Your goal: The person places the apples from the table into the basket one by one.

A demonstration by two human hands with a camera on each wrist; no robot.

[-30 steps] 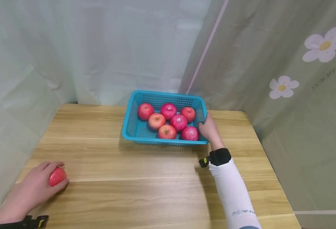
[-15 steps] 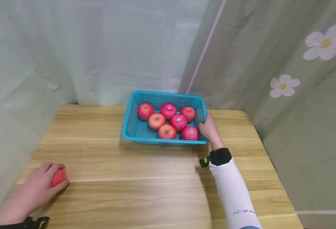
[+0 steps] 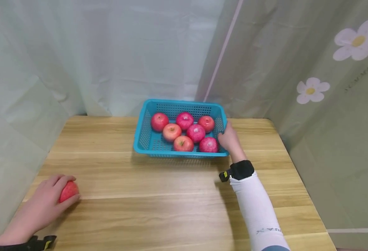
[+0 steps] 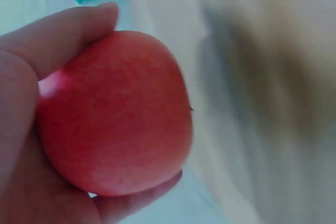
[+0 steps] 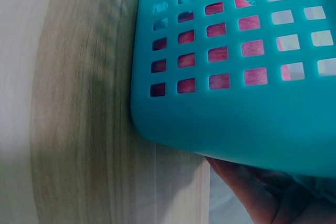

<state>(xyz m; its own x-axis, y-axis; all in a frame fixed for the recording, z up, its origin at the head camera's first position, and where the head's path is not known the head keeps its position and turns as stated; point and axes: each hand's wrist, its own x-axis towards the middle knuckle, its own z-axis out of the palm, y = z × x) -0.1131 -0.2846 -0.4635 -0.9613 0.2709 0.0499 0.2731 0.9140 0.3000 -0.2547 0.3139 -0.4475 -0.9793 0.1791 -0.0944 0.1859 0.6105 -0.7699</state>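
A red apple [image 3: 69, 191] is in my left hand [image 3: 46, 202] at the left side of the table. In the left wrist view the thumb and fingers curl round the apple [image 4: 118, 114] from both sides. My right hand [image 3: 230, 141] grips the right end of a blue plastic basket [image 3: 181, 153], thumb inside the rim. Several red and pinkish apples [image 3: 184, 143] lie inside the basket. The right wrist view has the basket's perforated wall [image 5: 236, 114] close up, with part of the right hand [image 5: 257, 192] below it; the other fingers are hidden.
The wooden table [image 3: 146, 209] carries the basket near its back edge. Pale curtains [image 3: 133, 52] hang behind and on both sides, with white flowers [image 3: 312, 90] printed on the right one. A wide stretch of tabletop lies between the left hand and the basket.
My left hand has shifted slightly to the right and away from me with the apple in it. The right hand keeps its grip on the basket, which stays in place.
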